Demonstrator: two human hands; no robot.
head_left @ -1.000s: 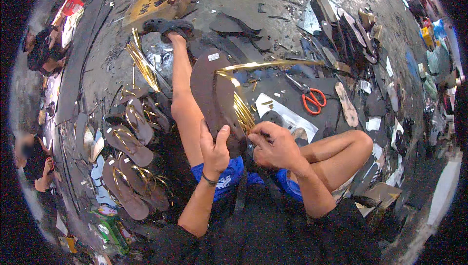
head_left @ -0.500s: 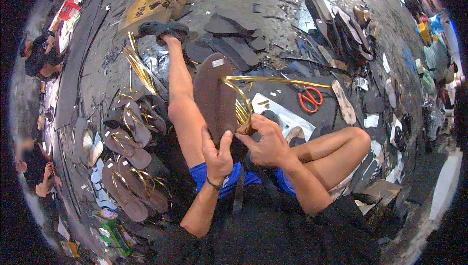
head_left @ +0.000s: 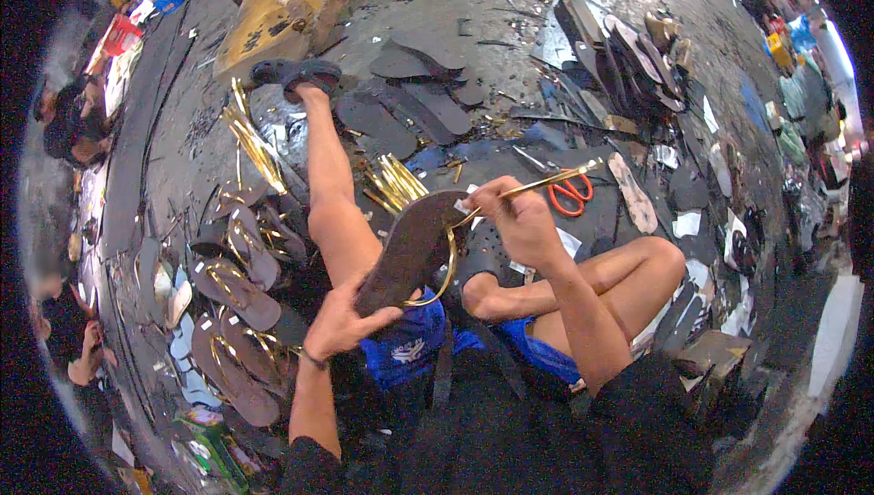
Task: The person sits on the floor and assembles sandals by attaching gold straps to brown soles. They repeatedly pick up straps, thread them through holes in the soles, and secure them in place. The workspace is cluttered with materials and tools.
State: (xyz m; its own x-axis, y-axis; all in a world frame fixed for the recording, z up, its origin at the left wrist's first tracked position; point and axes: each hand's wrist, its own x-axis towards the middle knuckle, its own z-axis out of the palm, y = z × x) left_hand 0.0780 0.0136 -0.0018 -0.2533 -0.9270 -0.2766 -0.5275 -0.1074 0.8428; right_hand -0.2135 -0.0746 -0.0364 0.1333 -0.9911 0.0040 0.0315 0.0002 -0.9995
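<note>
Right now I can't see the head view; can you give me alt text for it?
The person's left hand holds a dark brown sandal sole by one end while the right hand grips a gold strap near the other. Sandals with gold straps lie to the left; red-handled scissors lie beyond the right hand.

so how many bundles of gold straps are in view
2: a bundle left of the outstretched leg, a second bundle just beyond the held sole. Others may be hidden.
</note>
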